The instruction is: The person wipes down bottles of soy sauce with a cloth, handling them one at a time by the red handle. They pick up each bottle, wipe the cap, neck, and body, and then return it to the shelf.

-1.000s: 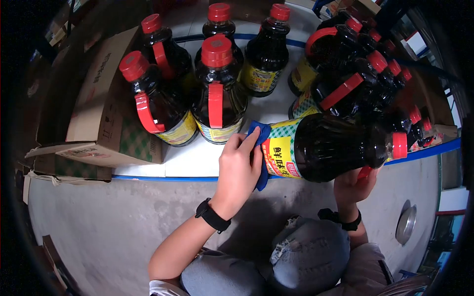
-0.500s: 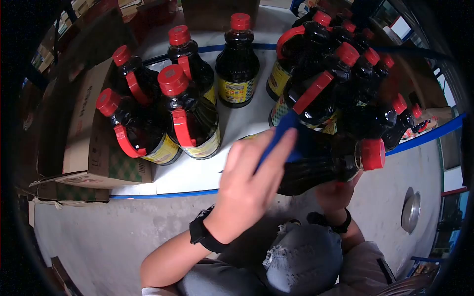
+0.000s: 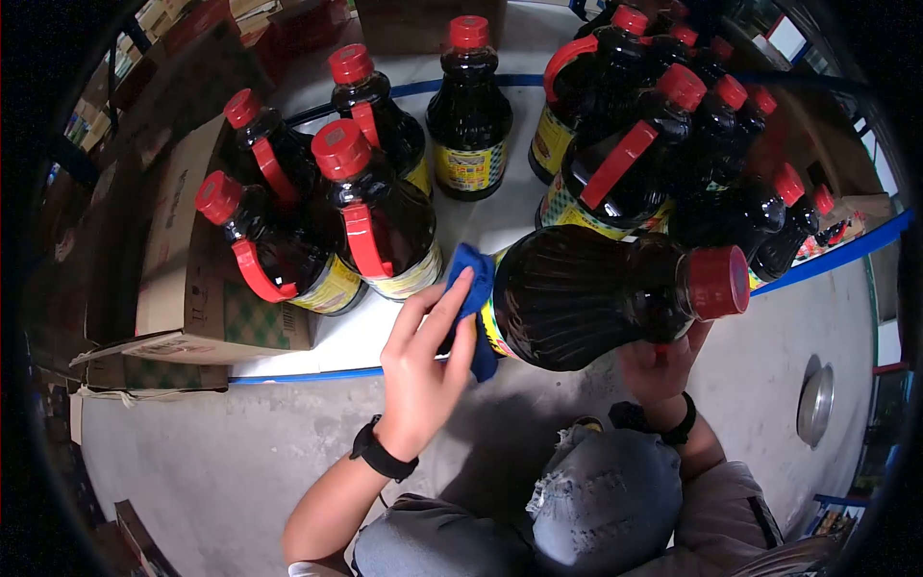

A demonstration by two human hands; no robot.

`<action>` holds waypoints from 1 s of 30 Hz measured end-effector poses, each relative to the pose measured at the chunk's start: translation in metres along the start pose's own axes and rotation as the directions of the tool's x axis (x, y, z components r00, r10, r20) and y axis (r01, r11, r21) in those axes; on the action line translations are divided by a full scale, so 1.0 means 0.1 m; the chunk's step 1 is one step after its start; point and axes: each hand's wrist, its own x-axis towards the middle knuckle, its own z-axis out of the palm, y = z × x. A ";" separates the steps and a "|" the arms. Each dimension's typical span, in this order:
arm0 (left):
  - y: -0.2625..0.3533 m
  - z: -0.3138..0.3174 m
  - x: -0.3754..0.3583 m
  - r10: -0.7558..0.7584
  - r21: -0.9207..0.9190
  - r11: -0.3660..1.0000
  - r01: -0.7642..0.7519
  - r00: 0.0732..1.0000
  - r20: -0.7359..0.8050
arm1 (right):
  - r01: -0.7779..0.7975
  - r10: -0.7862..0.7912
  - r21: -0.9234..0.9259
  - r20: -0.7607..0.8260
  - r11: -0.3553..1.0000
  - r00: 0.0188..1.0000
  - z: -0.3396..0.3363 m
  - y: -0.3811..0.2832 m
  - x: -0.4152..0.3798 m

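One dark, ribbed, red-capped bottle (image 3: 572,298), sideways at the white, blue-edged shelf (image 3: 336,348); your left hand (image 3: 423,365) pinching blue cloth (image 3: 474,269) against its yellow-labelled end, right hand (image 3: 661,373) gripping below its neck. Press cloth flat.

Edges are bowed and blackened, the far left is dimly lit, and glints are caught by the held bottle (image 3: 567,298).

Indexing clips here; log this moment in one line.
left hand: blue cloth near base of bottle | right hand: holds it, partly hidden | bottle: sideways, capped | shelf: standing bottles
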 end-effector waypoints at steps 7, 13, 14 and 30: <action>0.06 -0.05 -0.16 0.336 -0.012 0.942 -0.336 0.941 -0.025 | 0.225 -0.215 -0.290 0.069 0.930 0.974 0.04 0.04 0.17; -0.21 -0.11 -0.32 0.261 0.021 0.963 -0.270 0.945 0.195 | -0.025 0.028 0.142 -0.019 0.990 0.999 0.10 -0.08 0.23; -0.23 -0.11 -0.33 0.278 0.028 0.956 -0.291 0.933 0.230 | -0.033 0.035 0.141 -0.014 0.990 0.999 0.10 -0.08 0.22; 0.18 0.12 -0.19 0.467 -0.077 0.882 -0.464 0.846 0.257 | -0.062 0.058 0.022 0.151 0.998 0.987 -0.19 -0.09 0.28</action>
